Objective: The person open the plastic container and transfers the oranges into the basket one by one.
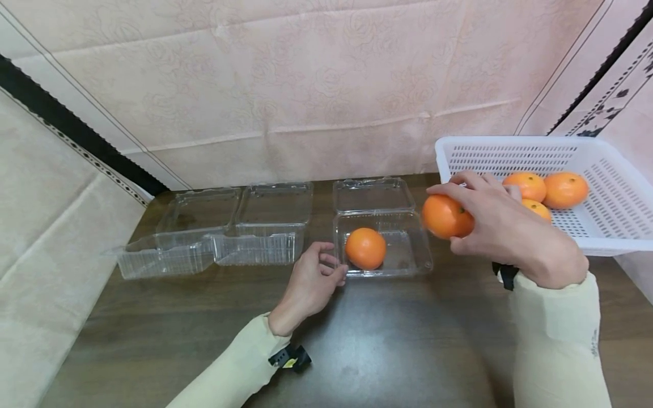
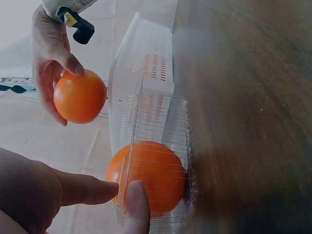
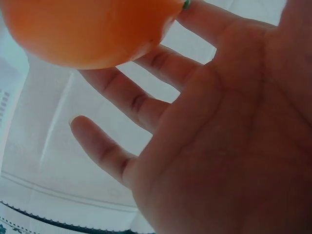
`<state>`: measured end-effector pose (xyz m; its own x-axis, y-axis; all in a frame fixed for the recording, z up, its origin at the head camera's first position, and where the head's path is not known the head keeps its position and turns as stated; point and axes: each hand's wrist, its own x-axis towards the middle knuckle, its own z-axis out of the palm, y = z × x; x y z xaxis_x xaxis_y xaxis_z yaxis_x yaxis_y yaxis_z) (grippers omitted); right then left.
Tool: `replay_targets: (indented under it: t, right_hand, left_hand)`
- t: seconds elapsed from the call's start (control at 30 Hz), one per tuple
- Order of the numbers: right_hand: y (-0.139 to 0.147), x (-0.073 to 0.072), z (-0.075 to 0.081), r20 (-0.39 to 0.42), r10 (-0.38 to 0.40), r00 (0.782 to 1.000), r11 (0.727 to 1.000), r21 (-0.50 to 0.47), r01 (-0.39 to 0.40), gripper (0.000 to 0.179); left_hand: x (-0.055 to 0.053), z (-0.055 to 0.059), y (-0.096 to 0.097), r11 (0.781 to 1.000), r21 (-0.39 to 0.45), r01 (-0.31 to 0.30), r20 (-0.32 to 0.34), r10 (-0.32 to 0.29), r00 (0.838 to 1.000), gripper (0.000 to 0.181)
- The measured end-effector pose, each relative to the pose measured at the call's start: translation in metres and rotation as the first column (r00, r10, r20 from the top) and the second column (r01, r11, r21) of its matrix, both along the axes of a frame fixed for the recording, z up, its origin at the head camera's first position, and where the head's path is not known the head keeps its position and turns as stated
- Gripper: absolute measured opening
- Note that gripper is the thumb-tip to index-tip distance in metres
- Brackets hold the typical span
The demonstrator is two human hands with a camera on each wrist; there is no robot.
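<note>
My right hand grips an orange in the air, between the clear clamshell box and the white basket. The right wrist view shows that orange against the fingers, with the little finger apart from it. My left hand is at the box's near left corner. In the left wrist view its thumb and a finger pinch the box's rim. Inside the box's left half sits another orange. The box's lid lies folded back towards the wall.
Several oranges lie in the white basket at the right. Two more clear boxes stand with lids back on the left, one at the outer side and one beside it. A pink patterned cloth hangs behind the dark wooden table.
</note>
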<state>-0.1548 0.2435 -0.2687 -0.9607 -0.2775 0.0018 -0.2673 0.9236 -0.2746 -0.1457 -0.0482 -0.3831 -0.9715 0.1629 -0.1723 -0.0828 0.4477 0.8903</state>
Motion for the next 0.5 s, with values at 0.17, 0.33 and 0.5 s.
replay_targets:
  t: [0.17,0.33,0.5]
  right_hand:
    - [0.008,0.002,0.001,-0.018,-0.013,1.000,1.000,0.000,0.013,0.077]
    - [0.013,-0.002,-0.001,-0.022,-0.003,1.000,1.000,0.000,0.003,0.076]
    - [0.015,-0.002,-0.001,-0.017,-0.013,1.000,1.000,-0.016,0.012,0.078]
  left_hand:
    - [0.001,0.000,0.000,1.000,0.000,0.000,0.001,0.000,1.000,0.051]
    - [0.002,0.001,0.000,1.000,0.005,-0.005,0.009,0.005,1.000,0.051]
    - [0.001,0.001,-0.001,1.000,0.013,-0.005,0.005,0.005,1.000,0.050]
